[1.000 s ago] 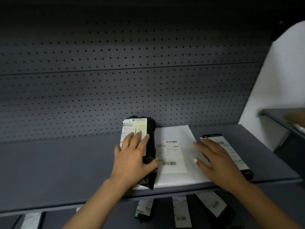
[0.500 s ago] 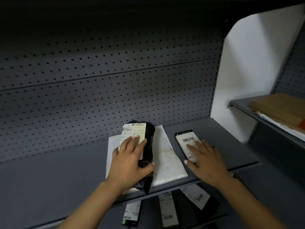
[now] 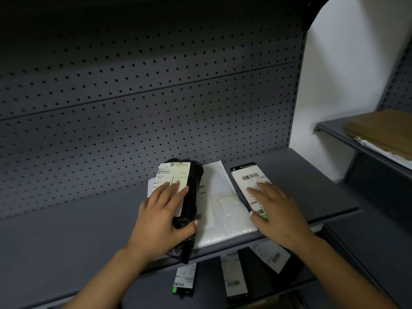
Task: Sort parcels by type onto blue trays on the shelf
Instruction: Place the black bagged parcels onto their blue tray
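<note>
L hand (image 3: pixel 161 216) grips 1 black parcel (image 3: pixel 189 204), R hand (image 3: pixel 277 210) flat on 1 boxed parcel (image 3: pixel 248 179), 1 white mailer (image 3: pixel 223 210)

Black parcel (image 3: pixel 189 197) atop white parcel (image 3: pixel 225 210), slim black parcel (image 3: pixel 249 181) beside.

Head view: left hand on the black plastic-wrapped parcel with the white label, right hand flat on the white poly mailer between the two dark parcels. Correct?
Not quite. In the head view the right hand lies on the slim black box with the barcode label, not the white poly mailer. The left hand does hold the black plastic-wrapped parcel.
</note>
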`<state>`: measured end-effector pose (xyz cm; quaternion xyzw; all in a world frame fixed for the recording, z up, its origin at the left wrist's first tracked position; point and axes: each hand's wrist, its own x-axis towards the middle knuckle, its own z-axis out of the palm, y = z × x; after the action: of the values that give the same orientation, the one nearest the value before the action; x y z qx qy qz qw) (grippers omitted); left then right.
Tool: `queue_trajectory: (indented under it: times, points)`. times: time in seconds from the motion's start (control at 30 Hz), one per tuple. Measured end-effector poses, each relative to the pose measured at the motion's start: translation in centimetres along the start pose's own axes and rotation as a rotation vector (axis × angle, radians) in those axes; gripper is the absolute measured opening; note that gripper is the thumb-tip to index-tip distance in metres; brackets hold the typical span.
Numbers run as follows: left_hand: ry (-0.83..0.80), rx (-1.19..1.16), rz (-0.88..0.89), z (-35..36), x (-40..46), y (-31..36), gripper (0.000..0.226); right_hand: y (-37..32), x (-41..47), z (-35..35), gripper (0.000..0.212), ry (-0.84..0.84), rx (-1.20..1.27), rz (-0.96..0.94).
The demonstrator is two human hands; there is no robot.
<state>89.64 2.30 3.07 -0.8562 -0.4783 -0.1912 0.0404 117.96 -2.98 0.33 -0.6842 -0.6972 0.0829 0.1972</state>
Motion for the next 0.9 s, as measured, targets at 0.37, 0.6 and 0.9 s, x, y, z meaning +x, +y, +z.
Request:
queue_trajectory:
  times: [0.37, 0.6, 0.9]
  points:
    - [0.163, 0.005, -0.186, -6.1, -10.9, -8.1, 0.074, -15.2, 0.2, 2.2, 0.064, 0.035, 0.135, -0.265]
    - [0.2, 0.109, -0.366, -12.7, -24.5, -15.9, 0.074, -29.9, -2.4, 7.9, 0.065, -0.015, 0.158, -0.469]
    - [0.214, 0.241, -0.57, -21.5, -43.7, -23.1, 0.075, -49.5, -9.5, 14.4, 0.061, -0.115, 0.201, -0.695]
